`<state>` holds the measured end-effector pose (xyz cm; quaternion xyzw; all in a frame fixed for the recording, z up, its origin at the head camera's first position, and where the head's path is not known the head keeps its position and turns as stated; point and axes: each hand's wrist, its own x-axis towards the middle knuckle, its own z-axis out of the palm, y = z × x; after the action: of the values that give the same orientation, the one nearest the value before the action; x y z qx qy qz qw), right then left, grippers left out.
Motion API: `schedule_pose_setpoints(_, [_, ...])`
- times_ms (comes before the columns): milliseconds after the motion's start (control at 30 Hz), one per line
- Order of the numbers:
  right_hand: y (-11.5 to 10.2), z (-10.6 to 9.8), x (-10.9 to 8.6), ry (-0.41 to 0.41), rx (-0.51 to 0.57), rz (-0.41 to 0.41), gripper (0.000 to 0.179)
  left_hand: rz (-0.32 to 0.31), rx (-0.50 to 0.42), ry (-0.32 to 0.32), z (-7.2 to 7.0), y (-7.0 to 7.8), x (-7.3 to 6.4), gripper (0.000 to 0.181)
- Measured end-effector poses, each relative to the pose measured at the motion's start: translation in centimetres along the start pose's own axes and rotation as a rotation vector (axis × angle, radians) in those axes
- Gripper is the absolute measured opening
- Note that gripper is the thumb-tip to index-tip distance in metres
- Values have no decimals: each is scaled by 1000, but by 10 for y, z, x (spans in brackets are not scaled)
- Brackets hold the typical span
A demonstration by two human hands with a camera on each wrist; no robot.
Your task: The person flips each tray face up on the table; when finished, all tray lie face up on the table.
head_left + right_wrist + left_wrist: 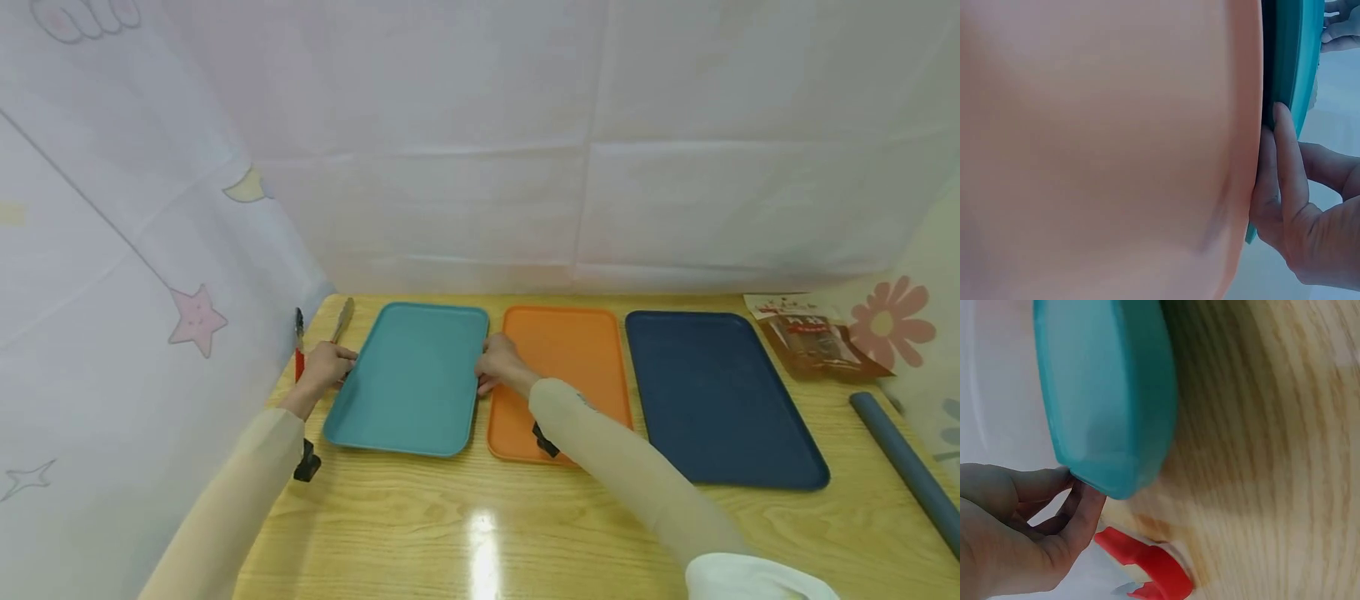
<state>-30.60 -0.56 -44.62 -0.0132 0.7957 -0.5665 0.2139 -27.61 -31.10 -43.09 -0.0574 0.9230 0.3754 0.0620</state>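
Note:
A teal tray (420,379) lies on the left part of the wooden table, and both hands are at its sides. My left hand (327,367) pinches its left rim between thumb and fingers; the left wrist view shows the grip on the tray's edge (1107,469). On the opposite side, my right hand (501,362) pinches the right rim, its fingers (1289,162) against the outer wall beside the neighbouring orange tray (566,358). In the right wrist view, the thumb is partly hidden behind the teal rim.
A navy tray (720,400) lies right of the orange one. Farther right are a brown food packet (817,342) and a dark grey-blue roll (907,458). A red-handled utensil (299,358) and a metal-tipped one (343,319) lie at the left edge. Printed cloth (465,208) hangs behind.

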Motion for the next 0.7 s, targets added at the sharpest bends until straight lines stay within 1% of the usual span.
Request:
schedule_pose_setpoints(67, [-1, 4, 0, 4, -27, -14, 67, 12, 39, 31, 4, -4, 1, 31])
schedule_pose_setpoints(167, [-2, 10, 1, 4, -81, -34, 65, 23, 72, 66, 8, -12, 2, 31])
schedule_pose_setpoints(200, [-2, 12, 1, 2, -105, -38, 59, 25, 78, 71, 9, -14, 2, 31])
schedule_pose_setpoints(233, [-1, 13, 1, 1, -127, -42, 49, 25, 78, 75, 10, -17, 2, 31])
schedule_pose_setpoints(300, [-1, 16, 1, -2, -165, -57, 18, 29, 78, 79, 12, -21, 1, 33])
schedule_pose_setpoints(333, [-1, 17, 1, -4, -181, -60, 9, 31, 77, 81, 12, -22, 0, 35])
schedule_pose_setpoints(400, [-2, 17, 1, -7, -218, -79, 32, 43, 74, 83, 13, -20, -3, 34])
schedule_pose_setpoints(433, [-2, 17, 0, -8, -233, -92, 39, 48, 87, 85, 13, -17, -4, 33])
schedule_pose_setpoints(500, [-4, 14, 0, -12, -265, -123, 45, 65, 147, 104, 12, -10, -4, 33])
schedule_pose_setpoints(533, [-5, 13, 0, -16, -284, -132, 46, 58, 189, 112, 12, -6, -3, 33])
schedule_pose_setpoints(600, [-6, 7, 1, -14, -323, -155, 45, 45, 309, 146, 15, 2, 0, 33])
schedule_pose_setpoints(667, [-7, -1, 2, -8, -339, -153, 42, 34, 439, 209, 21, 9, 4, 31])
schedule_pose_setpoints(700, [-6, -6, 3, 2, -365, -164, 40, 33, 496, 244, 26, 13, 5, 29])
